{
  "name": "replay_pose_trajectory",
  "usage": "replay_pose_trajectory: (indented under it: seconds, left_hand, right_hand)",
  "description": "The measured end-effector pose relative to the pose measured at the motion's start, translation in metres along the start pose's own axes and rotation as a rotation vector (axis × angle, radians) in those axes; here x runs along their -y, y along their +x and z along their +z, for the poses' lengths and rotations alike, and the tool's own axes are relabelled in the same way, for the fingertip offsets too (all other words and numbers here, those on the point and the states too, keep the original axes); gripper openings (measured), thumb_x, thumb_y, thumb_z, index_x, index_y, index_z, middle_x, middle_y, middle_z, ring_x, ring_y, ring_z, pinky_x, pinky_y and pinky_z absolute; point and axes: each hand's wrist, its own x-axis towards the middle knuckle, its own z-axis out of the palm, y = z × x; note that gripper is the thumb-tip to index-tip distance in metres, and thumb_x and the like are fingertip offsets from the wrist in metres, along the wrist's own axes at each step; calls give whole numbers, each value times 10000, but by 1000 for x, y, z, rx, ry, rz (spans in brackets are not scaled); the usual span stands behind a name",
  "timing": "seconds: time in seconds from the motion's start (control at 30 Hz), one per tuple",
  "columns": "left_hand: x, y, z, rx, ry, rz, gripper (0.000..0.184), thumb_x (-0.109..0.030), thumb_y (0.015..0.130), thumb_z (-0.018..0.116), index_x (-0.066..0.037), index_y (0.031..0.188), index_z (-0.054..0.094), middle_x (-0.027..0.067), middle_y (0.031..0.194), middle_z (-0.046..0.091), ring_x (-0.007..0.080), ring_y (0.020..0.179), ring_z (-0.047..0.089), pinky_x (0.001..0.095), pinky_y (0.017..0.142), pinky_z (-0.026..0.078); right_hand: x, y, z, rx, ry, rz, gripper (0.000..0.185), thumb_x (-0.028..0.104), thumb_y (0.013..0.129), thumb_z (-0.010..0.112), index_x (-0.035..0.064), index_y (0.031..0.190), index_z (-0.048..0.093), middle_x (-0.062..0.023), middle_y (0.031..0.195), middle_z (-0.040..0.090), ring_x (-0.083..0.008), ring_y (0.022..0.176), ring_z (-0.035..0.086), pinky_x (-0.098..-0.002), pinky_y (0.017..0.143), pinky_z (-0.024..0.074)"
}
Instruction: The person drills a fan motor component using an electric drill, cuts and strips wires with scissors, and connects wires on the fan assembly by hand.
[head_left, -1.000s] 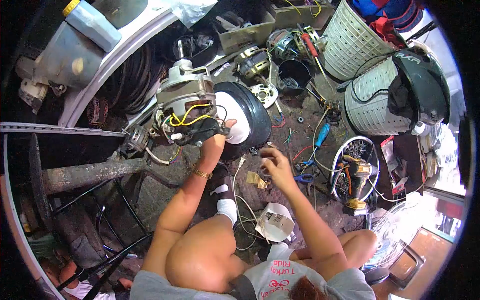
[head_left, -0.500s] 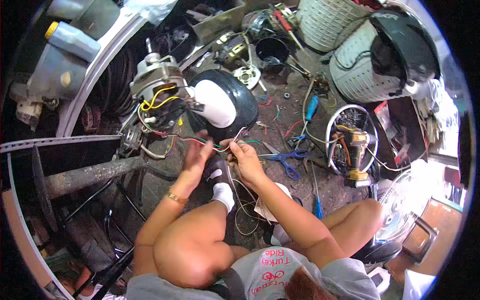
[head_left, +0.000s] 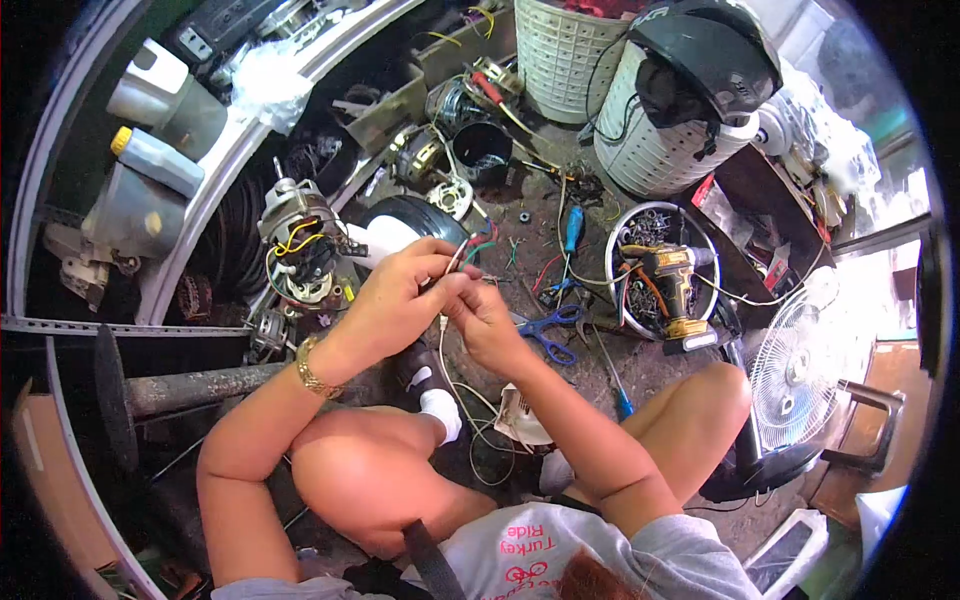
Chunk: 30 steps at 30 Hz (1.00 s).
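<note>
My left hand [head_left: 395, 300] and my right hand [head_left: 487, 325] meet in front of me, the fingers of both pinched around thin electrical wires [head_left: 459, 252]. The wire ends stick up past my fingertips, white, red and green; the exact grip is partly hidden by my fingers. A white cable [head_left: 443, 350] hangs below my hands and coils on the floor. Beyond my left hand sits a fan motor [head_left: 300, 225] with yellow wires. Partly behind that hand is a black and white fan stand [head_left: 425, 215]. Blue-handled scissors [head_left: 553, 335] lie right of my right hand.
A cordless drill [head_left: 675, 285] rests on a round basin [head_left: 612, 245] of screws. Blue screwdrivers [head_left: 573, 230] lie on the floor. White baskets [head_left: 570, 60] and a black helmet [head_left: 710, 60] stand farther back. A fan [head_left: 800, 365] is at right, a metal post [head_left: 200, 392] at left.
My hands have come together, the left moving up and right to the wires at my right fingertips. The long wires stretched toward the motor no longer show. My view has shifted.
</note>
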Motion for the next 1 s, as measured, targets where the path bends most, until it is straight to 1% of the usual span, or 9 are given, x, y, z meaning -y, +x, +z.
replay_pose_trajectory:
  seconds: [0.07,0.17,0.2,0.27,0.4,0.5,0.57,0.77,1.0]
  left_hand:
    - [-9,3,5,-34,-34,51,206,-112,897,552,40,984,661,106,1063,602,180,961,573,301,864,431]
    - [-24,9,6,-147,-378,42,257,-189,960,515,18,1017,655,37,929,644,102,863,574,253,807,447]
    - [-33,9,1,-153,-365,54,257,-189,960,515,18,1017,655,37,929,644,102,863,574,253,807,447]
    - [-45,8,-7,-89,-388,-2,283,-238,968,515,0,1031,654,7,807,631,75,772,566,230,743,444]
    - [-57,4,-9,-43,-406,-39,297,-266,969,513,-14,1040,651,-44,711,552,36,677,496,198,644,403]
    - [-61,2,-3,-84,-444,-32,288,-264,970,510,-23,1032,655,-55,692,527,33,649,472,192,608,378]
    - [-62,4,1,-81,-457,-27,279,-255,972,505,-25,1043,646,-58,681,512,30,634,454,190,587,359]
    - [-68,11,12,-99,-645,-65,254,-228,978,487,-36,1094,606,-67,648,455,22,590,392,178,530,294]
    - [-64,20,12,-133,-692,-98,260,-209,985,475,-54,1127,629,-79,664,469,0,593,394,162,533,329]
  right_hand:
    - [11,2,-10,3,48,-34,159,55,905,555,-6,1033,627,-82,985,634,-133,931,551,-285,869,430]
    - [49,-3,-22,-276,-228,-28,195,78,851,644,-7,1026,632,-76,937,635,-135,824,565,-282,749,464]
    - [47,-4,-36,-349,-433,-203,296,42,797,681,23,1084,615,-76,918,612,-130,772,563,-268,697,458]
    - [85,-10,-38,-451,-480,-367,398,8,746,708,56,1126,600,-76,925,591,-121,735,558,-256,651,446]
    - [118,3,-45,-400,-459,-559,434,-13,725,715,65,1136,597,-75,989,589,-118,722,557,-251,611,439]
    - [131,9,-52,-263,-478,-474,429,-4,729,718,70,1135,602,-71,927,608,-119,681,558,-244,582,438]
    - [130,10,-61,-165,-646,-570,352,-6,735,713,56,1072,636,-69,858,632,-125,642,561,-247,576,446]
    - [142,1,-54,-348,-614,-479,148,-6,750,697,22,895,687,-81,776,648,-139,644,593,-267,575,460]
    - [132,10,-68,-237,-729,-658,275,-7,730,707,33,1000,676,-94,811,642,-185,639,604,-279,575,469]
